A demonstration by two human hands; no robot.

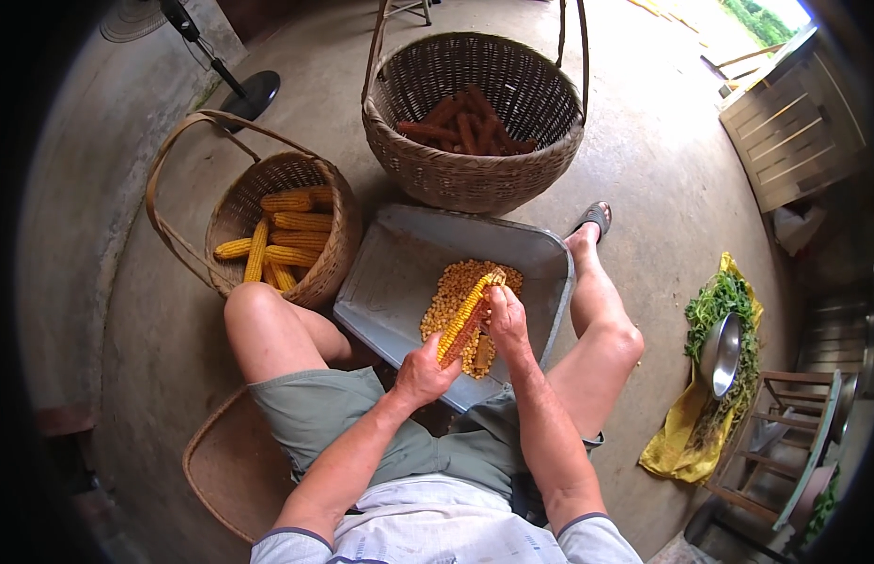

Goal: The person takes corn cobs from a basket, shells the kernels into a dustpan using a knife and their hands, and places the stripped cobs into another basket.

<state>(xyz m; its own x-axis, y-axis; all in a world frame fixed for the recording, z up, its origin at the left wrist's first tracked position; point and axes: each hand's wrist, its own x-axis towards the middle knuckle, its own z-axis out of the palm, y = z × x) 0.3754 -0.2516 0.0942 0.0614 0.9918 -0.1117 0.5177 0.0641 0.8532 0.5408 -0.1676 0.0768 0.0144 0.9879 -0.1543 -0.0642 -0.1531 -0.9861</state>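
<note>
A partly shelled ear of corn [468, 315] slants above the grey metal scoop pan [402, 247] between my knees. My left hand [424, 375] grips its lower end. At its upper end, the fingers of my right hand [506, 317] are closed on the ear near the tip. Yellow kernels cover one side, while a strip of bare reddish cob shows on the other. Loose corn kernels [447, 289] lie heaped in the pan beneath. Among them is a small brownish block-like piece [483, 351], partly behind my right wrist.
Left of the pan, a wicker basket [345, 233] holds several yellow corn ears [299, 240]. A larger basket [472, 176] beyond it holds reddish bare cobs [469, 127]. A fan base [250, 99] stands far left. Right lie greens [719, 310], a metal bowl [722, 356] and a wooden chair [782, 444].
</note>
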